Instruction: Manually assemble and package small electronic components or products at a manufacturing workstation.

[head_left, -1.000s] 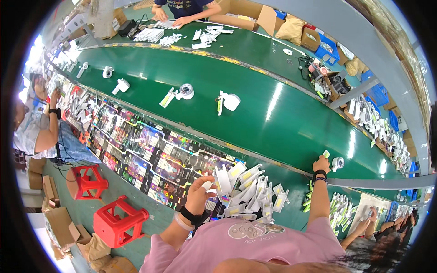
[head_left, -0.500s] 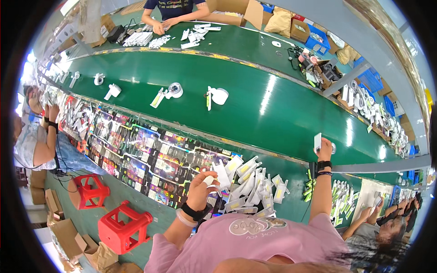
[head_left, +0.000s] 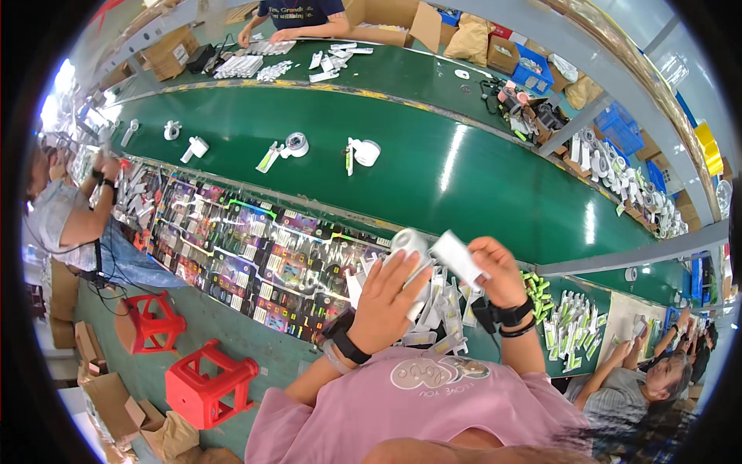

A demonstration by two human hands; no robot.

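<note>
My left hand point(head_left: 390, 298) is over the pile, its fingers lying along a white round-headed casing point(head_left: 407, 238) that it appears to grip; the hand hides much of the casing. Beside it, my right hand point(head_left: 501, 271) pinches a white rectangular piece point(head_left: 454, 255) between thumb and fingers, tilted toward the left hand. The two pieces are close but apart. Under both hands lies a heap of white handle-like parts point(head_left: 442, 309), some with pale yellow-green insides.
Beyond runs a green conveyor belt point(head_left: 309, 124) with spaced white round-headed pieces point(head_left: 363, 152). Printed dark sheets point(head_left: 263, 271) cover the bench leftward. Green cylinders point(head_left: 539, 292) and more parts lie rightward. Red stools point(head_left: 212, 384) stand behind left. Other people work around the line.
My right hand has come back from the belt toward me with the white piece. My left hand has moved right to meet it and now covers the round-headed casing.
</note>
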